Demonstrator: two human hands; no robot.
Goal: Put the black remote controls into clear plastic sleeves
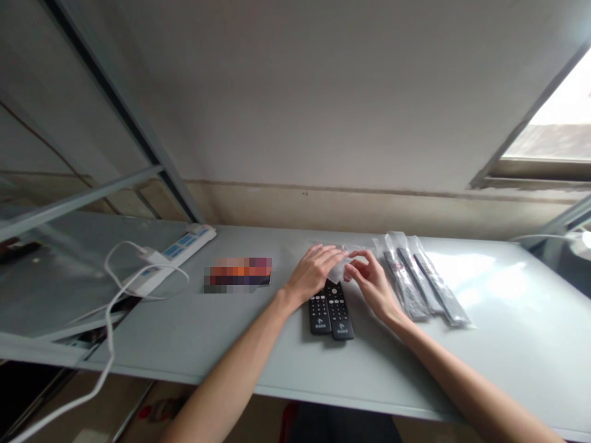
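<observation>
Two black remote controls (340, 317) lie side by side on the grey desk, their upper ends partly hidden. My left hand (316, 271) rests flat over those upper ends, fingers stretched out together toward the right. Clear crumpled plastic bag (338, 272) shows by its fingertips and extends behind both hands. From the right, my right hand (372, 283) reaches in with curled fingers, thumb and forefinger at the edge of the plastic. Several bagged remote controls (418, 283) lie fanned out just right of it, in clear sleeves.
A blurred-out orange and dark object (240, 275) lies left of my hands. Farther left stands a white power strip (170, 258) with a plugged-in charger and a looping white cable (109, 326). Metal frame posts and a wall border the desk; a window is at upper right.
</observation>
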